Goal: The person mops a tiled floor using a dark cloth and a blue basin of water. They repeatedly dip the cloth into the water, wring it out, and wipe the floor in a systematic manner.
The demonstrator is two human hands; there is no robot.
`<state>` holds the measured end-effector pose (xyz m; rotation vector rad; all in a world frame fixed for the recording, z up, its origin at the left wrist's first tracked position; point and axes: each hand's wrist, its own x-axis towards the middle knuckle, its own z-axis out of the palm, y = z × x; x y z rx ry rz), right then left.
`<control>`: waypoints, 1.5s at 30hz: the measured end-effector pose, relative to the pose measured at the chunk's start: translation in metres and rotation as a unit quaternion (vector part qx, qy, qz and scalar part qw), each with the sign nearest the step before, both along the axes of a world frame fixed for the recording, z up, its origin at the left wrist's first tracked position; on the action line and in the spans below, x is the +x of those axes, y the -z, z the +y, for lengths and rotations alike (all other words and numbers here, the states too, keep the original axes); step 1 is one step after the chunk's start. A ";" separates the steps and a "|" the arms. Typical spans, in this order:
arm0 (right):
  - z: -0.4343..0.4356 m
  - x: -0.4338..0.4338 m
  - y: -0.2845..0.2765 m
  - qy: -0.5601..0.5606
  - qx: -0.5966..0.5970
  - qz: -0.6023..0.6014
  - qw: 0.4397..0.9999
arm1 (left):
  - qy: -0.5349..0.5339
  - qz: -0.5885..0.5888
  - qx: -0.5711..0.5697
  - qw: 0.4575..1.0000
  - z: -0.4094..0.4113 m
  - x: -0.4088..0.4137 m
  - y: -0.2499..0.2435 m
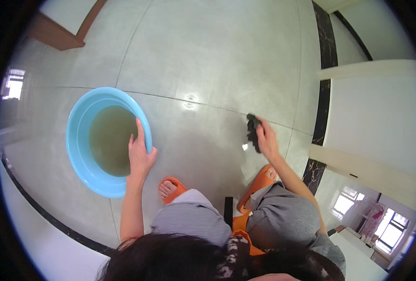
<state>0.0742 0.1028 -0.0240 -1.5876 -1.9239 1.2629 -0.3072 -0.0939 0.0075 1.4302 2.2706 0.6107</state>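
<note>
A light blue plastic basin (78, 147) holding murky water (113, 140) stands on the tiled floor at the left. My left hand (141, 152) grips its right rim, the thumb outside and the fingers over the inner side. Over on the right, my right hand (267, 137) holds a bunched dark cloth (253, 133) at floor level, just in front of my right foot. Part of the cloth is hidden by my fingers.
Glossy grey floor tiles (208, 63) spread ahead of me. My feet wear orange slippers (174, 191). A brown-edged piece of furniture (57, 35) stands at the upper left. White doors or panels (373, 109) and black marble strips (322, 116) line the right; a white wall runs lower left.
</note>
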 end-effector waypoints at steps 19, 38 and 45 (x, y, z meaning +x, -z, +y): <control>-0.057 -0.272 -0.164 -0.427 0.045 0.083 0.899 | -0.015 0.044 -0.023 0.999 -0.066 -0.130 -0.005; 0.071 -0.312 0.089 -0.752 0.381 -0.048 0.535 | -0.158 0.200 -0.219 0.942 -0.210 -0.175 0.015; 0.099 -0.260 0.075 -0.728 0.289 -0.135 0.607 | -0.217 0.244 -0.193 0.925 -0.176 -0.105 -0.024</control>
